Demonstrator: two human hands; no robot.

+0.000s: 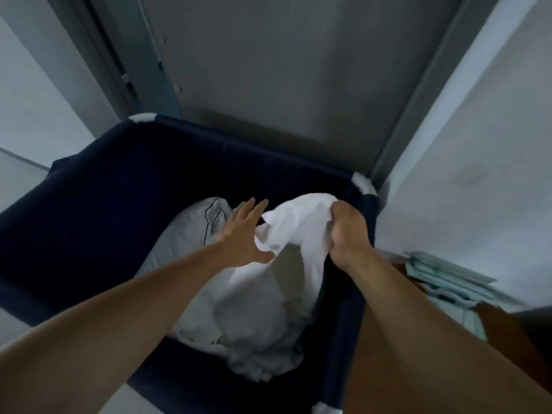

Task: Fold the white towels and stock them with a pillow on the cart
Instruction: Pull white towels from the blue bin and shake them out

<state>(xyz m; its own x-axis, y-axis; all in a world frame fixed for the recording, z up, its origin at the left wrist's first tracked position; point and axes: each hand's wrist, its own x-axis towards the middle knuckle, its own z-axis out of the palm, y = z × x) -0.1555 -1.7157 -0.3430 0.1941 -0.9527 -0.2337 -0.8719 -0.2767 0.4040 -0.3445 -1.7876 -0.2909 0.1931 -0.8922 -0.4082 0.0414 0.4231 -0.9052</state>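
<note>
My right hand (346,231) pinches a white towel (294,228) above the cart (125,186), pillow (191,231) at nine o'clock; left hand (243,234) spread, reaching. Next, likely: catch a corner, begin folding.

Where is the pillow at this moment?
In the head view, the pillow lies inside the dark blue cart bag, left of centre, under the open left hand and beside the white towel.
</note>
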